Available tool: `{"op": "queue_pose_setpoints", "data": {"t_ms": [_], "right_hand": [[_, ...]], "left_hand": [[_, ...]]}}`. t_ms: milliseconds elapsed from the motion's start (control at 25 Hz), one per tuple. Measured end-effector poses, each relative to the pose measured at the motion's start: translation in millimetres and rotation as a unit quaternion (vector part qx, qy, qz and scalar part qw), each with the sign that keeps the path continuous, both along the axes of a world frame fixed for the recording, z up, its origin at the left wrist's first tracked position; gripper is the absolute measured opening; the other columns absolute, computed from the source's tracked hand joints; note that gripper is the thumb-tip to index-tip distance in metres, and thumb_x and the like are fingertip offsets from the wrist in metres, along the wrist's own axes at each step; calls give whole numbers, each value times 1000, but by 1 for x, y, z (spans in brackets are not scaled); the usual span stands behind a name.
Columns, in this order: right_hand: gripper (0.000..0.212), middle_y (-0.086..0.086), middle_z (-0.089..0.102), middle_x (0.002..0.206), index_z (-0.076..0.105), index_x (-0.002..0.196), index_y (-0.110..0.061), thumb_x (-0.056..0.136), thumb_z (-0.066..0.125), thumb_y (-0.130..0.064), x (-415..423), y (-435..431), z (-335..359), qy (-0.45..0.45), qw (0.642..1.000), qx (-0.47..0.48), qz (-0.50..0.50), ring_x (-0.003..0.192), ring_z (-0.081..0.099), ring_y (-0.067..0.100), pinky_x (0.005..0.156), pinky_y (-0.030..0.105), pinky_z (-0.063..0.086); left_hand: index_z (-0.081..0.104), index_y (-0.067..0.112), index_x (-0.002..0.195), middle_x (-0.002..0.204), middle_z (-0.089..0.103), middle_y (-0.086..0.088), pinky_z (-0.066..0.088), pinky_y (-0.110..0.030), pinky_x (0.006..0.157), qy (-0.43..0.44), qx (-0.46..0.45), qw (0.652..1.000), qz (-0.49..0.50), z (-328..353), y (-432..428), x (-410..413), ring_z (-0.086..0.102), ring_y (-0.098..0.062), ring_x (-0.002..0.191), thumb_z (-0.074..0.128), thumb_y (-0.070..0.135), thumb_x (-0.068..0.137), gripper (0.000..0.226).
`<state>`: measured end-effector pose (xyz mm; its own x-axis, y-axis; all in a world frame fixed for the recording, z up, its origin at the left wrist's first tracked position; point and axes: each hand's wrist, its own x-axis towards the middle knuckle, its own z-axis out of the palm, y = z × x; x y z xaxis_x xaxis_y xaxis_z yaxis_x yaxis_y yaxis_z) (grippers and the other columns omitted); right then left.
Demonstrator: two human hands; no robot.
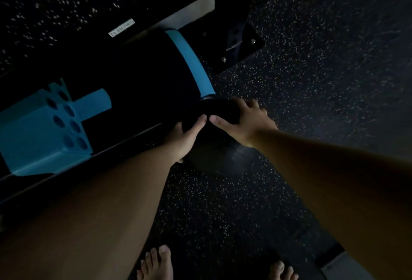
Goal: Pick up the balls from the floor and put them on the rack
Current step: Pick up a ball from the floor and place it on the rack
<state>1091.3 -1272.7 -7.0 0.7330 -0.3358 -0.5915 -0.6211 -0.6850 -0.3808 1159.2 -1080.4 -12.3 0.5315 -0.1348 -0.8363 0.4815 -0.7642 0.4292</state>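
We count one black ball [219, 146], two hands, left hand [186, 138] and right hand [244, 121], two bare feet, one rack [124, 143], and one blue-banded cylinder [189, 61].

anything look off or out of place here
Nothing damaged or spilled. One black ball sits on the speckled floor beside the rack rather than on it, with the left hand and right hand on it.

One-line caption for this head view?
Both hands, left and right, grip a dark ball beside the rack.
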Motion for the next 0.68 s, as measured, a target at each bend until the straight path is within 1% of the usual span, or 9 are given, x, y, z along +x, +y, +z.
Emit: {"op": "queue_pose_setpoints", "data": {"t_ms": [80, 200, 320, 360, 440, 520, 560, 600, 680], "right_hand": [[123, 10, 32, 160, 18, 160, -41, 59, 34, -108, 0, 2, -12, -33, 998, 28, -35, 143, 34, 44, 105, 65, 43], [121, 10, 37, 157, 23, 159, -41, 58, 42, -106, 2, 4, -21, -66, 995, 49, -63, 143, 34, 44, 107, 64, 42], [111, 5, 41, 153, 31, 155, -44, 61, 52, -98, -12, 5, -12, -105, 985, 77, -112, 141, 38, 37, 108, 63, 43], [108, 3, 42, 151, 34, 155, -44, 62, 54, -95, -21, 7, -5, -117, 981, 87, -130, 140, 40, 35, 108, 61, 43], [105, -1, 44, 149, 40, 153, -43, 62, 58, -92, -41, 14, 16, -135, 973, 100, -160, 139, 43, 29, 109, 58, 44], [104, -4, 45, 148, 43, 151, -42, 62, 60, -91, -57, 20, 40, -136, 971, 103, -169, 138, 43, 26, 109, 57, 44], [104, -4, 45, 149, 43, 151, -42, 61, 61, -91, -63, 22, 58, -134, 972, 107, -163, 138, 43, 26, 109, 57, 44], [105, -5, 44, 149, 43, 152, -42, 61, 62, -91, -69, 23, 79, -133, 973, 111, -153, 138, 42, 25, 109, 57, 44], [105, -7, 44, 148, 42, 151, -42, 61, 63, -91, -77, 27, 131, -144, 974, 114, -134, 137, 43, 24, 108, 58, 45]], "left_hand": [[31, 46, 163, 166, 42, -1, 57, -64, 96, 40, -46, 997, 55, -13, 0, -5, 49, -34, 143, 48, 115, 33, 148], [43, 52, 156, 158, 52, 2, 57, -66, 96, 58, -96, 988, 110, -22, 1, -8, 55, -31, 137, 59, 111, 36, 134], [45, 46, 156, 153, 56, -1, 56, -63, 99, 37, -88, 984, 148, -16, -3, -21, 58, -32, 132, 67, 106, 26, 144], [44, 43, 157, 153, 55, -3, 56, -61, 101, 26, -80, 983, 160, -7, -4, -29, 58, -30, 130, 69, 105, 25, 148], [39, 40, 158, 156, 52, -4, 54, -50, 100, -1, -59, 984, 166, 17, -5, -49, 55, -23, 120, 70, 100, 33, 143], [34, 38, 162, 153, 51, -3, 47, -40, 92, -13, -45, 984, 171, 43, -1, -71, 48, -18, 111, 65, 96, 38, 140], [34, 37, 162, 146, 52, -1, 46, -38, 89, -15, -40, 983, 177, 62, 2, -81, 48, -17, 109, 63, 96, 38, 140], [36, 37, 160, 138, 52, 2, 46, -35, 85, -20, -38, 982, 183, 82, 6, -91, 50, -15, 105, 63, 96, 38, 139], [44, 36, 154, 133, 56, 6, 46, -29, 76, -51, -51, 978, 195, 131, 14, -107, 55, -9, 96, 65, 94, 41, 129]]}}
